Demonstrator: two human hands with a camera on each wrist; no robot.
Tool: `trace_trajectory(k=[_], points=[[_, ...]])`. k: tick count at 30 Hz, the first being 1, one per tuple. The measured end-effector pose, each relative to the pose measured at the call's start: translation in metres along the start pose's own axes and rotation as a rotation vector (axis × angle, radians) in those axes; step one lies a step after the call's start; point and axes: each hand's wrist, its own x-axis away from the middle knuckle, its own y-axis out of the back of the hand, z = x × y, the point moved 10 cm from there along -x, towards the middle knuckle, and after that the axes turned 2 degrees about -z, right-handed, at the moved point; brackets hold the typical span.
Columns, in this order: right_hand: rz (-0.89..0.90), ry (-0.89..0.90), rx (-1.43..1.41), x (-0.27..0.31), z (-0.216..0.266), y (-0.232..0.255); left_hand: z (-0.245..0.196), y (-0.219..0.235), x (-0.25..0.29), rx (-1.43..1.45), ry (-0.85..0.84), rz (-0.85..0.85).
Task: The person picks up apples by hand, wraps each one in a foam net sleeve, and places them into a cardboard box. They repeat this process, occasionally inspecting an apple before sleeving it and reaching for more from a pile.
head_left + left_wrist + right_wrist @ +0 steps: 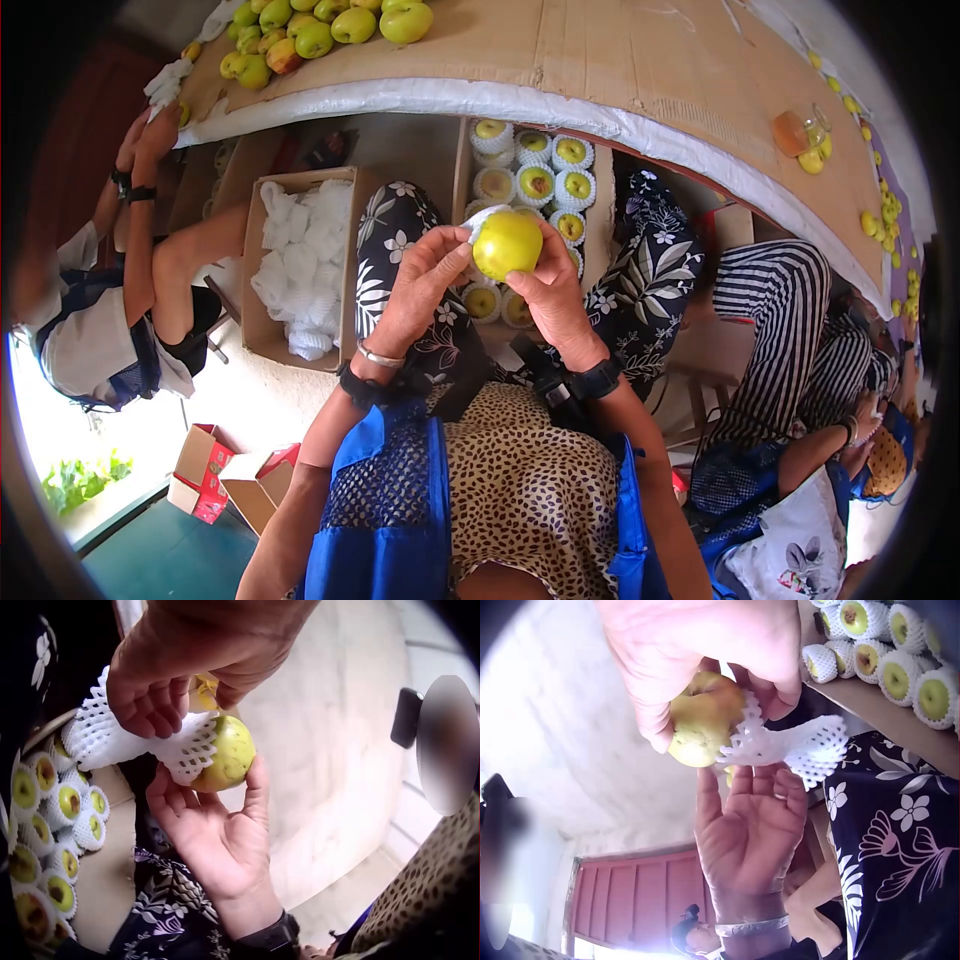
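Note:
A yellow-green apple is held up over the lap, partly inside a white foam net sleeve. My right hand grips the apple between thumb and fingers; in the right wrist view its fingers span the fruit from above. On the other side, my left hand pinches the foam net, whose loose end trails away from the apple. In the left wrist view the net covers one side of the fruit, and the rest of the skin is bare.
Netted apples fill a cardboard box between the knees. Left of it, another box holds white foam nets. Loose apples lie on the cardboard-covered table ahead, beside a jar. People sit on both sides.

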Motion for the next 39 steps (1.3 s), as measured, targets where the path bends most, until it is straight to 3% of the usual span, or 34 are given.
trace_trajectory(k=[4,8,11,14,16,19,23,27,28,29,30,32,35,36,39], points=[[0.043,-0.034,0.012,0.002,-0.003,-0.003,0.011,0.0,-0.001,0.125,0.014,-0.016],[0.055,-0.066,0.061,0.002,-0.007,-0.003,0.007,0.007,-0.001,-0.09,-0.071,-0.028],[0.108,-0.011,0.199,0.001,0.002,-0.013,0.003,0.015,-0.001,-0.137,-0.125,-0.071],[0.139,0.077,0.639,0.001,0.005,-0.009,-0.005,0.021,-0.003,-0.159,-0.203,-0.13],[0.084,0.077,0.672,0.002,0.006,-0.007,-0.019,0.023,-0.001,-0.202,-0.294,-0.181],[0.031,0.09,0.807,-0.001,0.006,-0.006,-0.054,0.001,0.01,-0.733,-0.519,-0.135],[-0.03,0.223,1.013,-0.008,0.022,-0.004,-0.057,-0.017,0.018,-0.885,-0.601,-0.078],[-0.155,0.562,1.224,-0.006,0.058,-0.022,-0.015,-0.013,0.012,-0.455,-0.174,-0.018],[-0.178,0.598,1.233,-0.004,0.062,-0.028,-0.012,-0.013,0.008,-0.352,-0.195,0.002],[-0.197,0.618,1.277,-0.003,0.063,-0.031,-0.02,-0.009,0.008,-0.248,-0.301,-0.083],[-0.212,0.636,1.321,-0.002,0.064,-0.033,-0.023,-0.007,0.003,-0.334,-0.316,-0.112],[-0.231,0.66,1.369,-0.002,0.064,-0.036,-0.007,-0.013,-0.002,0.078,-0.05,-0.036],[-0.248,0.658,1.43,-0.005,0.063,-0.038,0.0,-0.028,-0.003,0.331,-0.018,-0.023],[-0.232,0.637,1.439,-0.006,0.062,-0.04,-0.003,-0.026,-0.006,0.254,-0.083,-0.067],[-0.162,0.598,1.381,-0.006,0.062,-0.045,0.002,-0.017,-0.007,0.337,0.048,-0.132]])
